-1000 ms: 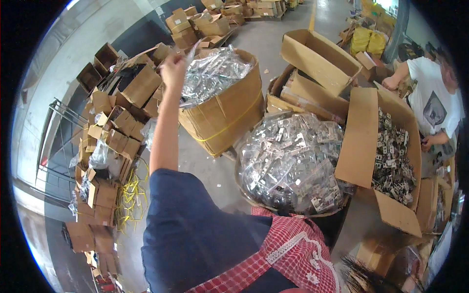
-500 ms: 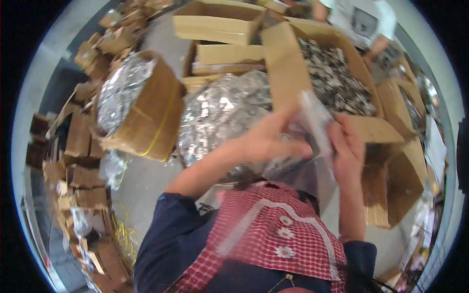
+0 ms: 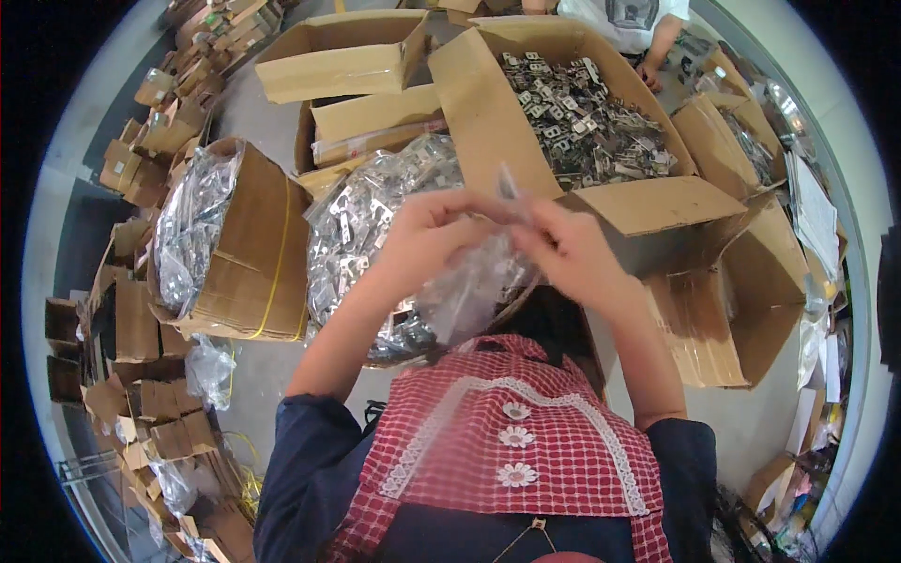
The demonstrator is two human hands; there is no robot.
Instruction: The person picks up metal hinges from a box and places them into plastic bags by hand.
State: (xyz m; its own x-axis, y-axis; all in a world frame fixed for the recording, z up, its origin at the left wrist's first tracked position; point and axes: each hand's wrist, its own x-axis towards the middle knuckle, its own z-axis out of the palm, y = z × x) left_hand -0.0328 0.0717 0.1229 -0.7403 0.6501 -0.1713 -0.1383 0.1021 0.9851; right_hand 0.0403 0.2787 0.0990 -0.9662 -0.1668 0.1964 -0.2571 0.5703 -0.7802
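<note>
Bag [image 3: 466, 293] of clear, crinkled plastic hangs pinched in left hand [image 3: 434, 238] and right hand [image 3: 580, 251].

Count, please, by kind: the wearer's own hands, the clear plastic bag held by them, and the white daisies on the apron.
Left hand and right hand: 2
Clear plastic bag: 1
White daisies: 3
Total: 6

plastic bag [image 3: 469, 293]: clear | apron [image 3: 449, 469]: red-white check | sleeve [image 3: 305, 460]: navy | carton [image 3: 246, 249]: brown
</note>
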